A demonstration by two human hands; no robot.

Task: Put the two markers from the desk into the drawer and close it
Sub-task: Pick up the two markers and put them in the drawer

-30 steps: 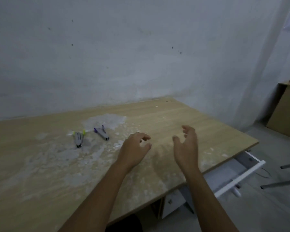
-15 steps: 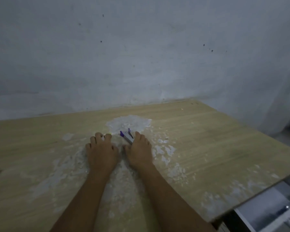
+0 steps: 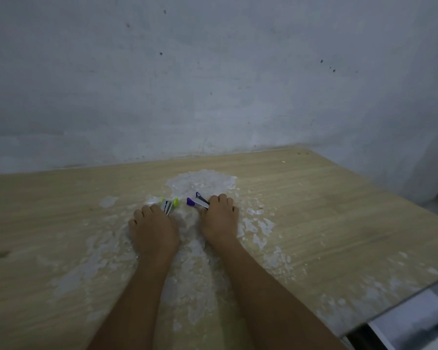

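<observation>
Early stage — nothing stowed yet. Two markers on desk (image 3: 339, 210), far centre, amid white residue: green-capped marker (image 3: 169, 204) left, purple-capped marker (image 3: 197, 201) right, just apart. Left hand (image 3: 154, 229) curled over near end of green one, right hand (image 3: 219, 221) over purple one; fingers bent down, whether actually pinching — cannot tell. One drawer (image 3: 420, 322) open, near right corner. Left: lift both, drop in, close.

A stained grey wall (image 3: 213, 79) rises behind white crumbly residue (image 3: 202, 184).

Dim, soft, slightly blurred, wide-angle view.
</observation>
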